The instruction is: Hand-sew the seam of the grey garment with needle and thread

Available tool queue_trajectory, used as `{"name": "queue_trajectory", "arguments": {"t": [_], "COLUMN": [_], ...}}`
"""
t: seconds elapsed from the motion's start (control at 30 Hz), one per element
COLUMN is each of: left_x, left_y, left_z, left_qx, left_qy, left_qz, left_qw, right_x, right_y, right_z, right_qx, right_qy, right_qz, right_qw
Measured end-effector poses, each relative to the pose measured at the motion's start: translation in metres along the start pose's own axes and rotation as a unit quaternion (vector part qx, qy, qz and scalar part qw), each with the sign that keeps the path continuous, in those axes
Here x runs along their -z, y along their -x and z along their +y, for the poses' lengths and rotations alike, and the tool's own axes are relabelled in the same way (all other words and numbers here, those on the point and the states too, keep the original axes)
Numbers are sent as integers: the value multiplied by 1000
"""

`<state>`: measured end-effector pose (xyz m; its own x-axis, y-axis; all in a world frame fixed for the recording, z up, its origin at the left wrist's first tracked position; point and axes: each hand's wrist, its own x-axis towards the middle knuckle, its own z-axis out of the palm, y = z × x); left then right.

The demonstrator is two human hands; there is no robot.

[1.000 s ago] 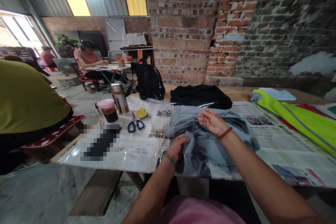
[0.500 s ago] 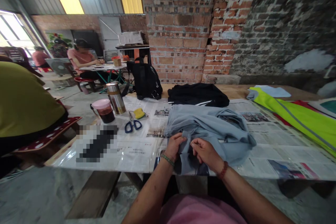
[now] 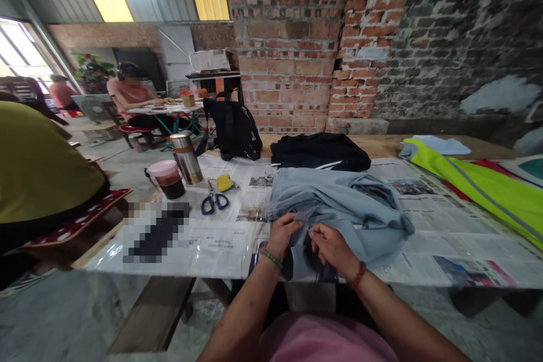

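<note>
A light blue-grey garment (image 3: 339, 195), rumpled and partly folded, lies on the table in front of me. My left hand (image 3: 285, 233) is closed on a fold of its cloth, thumb and fingers pinched together. Close to its right, my right hand (image 3: 331, 244) is also pinched, its fingertips just over the same cloth. Whatever those fingertips hold is too small to make out. Part of the garment hangs between the two hands toward the table's near edge.
Newspaper under clear plastic covers the table (image 3: 220, 237). To the left are scissors (image 3: 214, 202), a yellow object (image 3: 224, 182), a pink-lidded cup (image 3: 168, 180) and a steel flask (image 3: 186, 158). Behind lie a black backpack (image 3: 235, 130) and dark clothing (image 3: 320, 151); a neon vest (image 3: 475, 184) lies right.
Both hands stay almost in place on the garment. The cloth between them sits slightly differently, and the view has shifted a little.
</note>
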<state>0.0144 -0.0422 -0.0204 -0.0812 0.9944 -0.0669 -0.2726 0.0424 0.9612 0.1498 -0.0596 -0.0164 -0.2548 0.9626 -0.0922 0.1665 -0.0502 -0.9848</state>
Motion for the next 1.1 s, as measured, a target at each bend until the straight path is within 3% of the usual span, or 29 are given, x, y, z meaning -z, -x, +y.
{"name": "queue_trajectory", "arguments": {"t": [0.13,0.3,0.37,0.67,0.8,0.87,0.93,1.0,1.1], "left_x": [0,1,0,-6,-4,-3,-3,-4,-4], "left_y": [-2,-5,-4,6,5,5,5,5,6], "left_z": [-2,-3,-2,5,3,3,4,4,4], "left_qx": [-30,-166,-182,-172,-188,-173,-156,-145,-140], "left_qy": [-18,-115,-128,-124,-116,-114,-108,-102,-101], "left_qz": [1,-22,-34,-100,-91,-84,-81,-79,-86], "left_qw": [999,979,974,972,971,975,978,981,981], "right_x": [-2,-6,-7,-4,10,21,31,36,32], "right_y": [0,-1,-1,-5,-3,-4,-9,-16,-29], "right_z": [-1,-4,-4,2,-8,-14,-20,-23,-21], "right_qx": [-9,-17,-19,6,-5,36,115,171,169], "right_qy": [-19,-40,-51,-72,22,95,121,82,-38], "right_qz": [11,35,39,52,-4,36,122,158,64], "right_qw": [1000,998,998,996,1000,994,978,969,983]}}
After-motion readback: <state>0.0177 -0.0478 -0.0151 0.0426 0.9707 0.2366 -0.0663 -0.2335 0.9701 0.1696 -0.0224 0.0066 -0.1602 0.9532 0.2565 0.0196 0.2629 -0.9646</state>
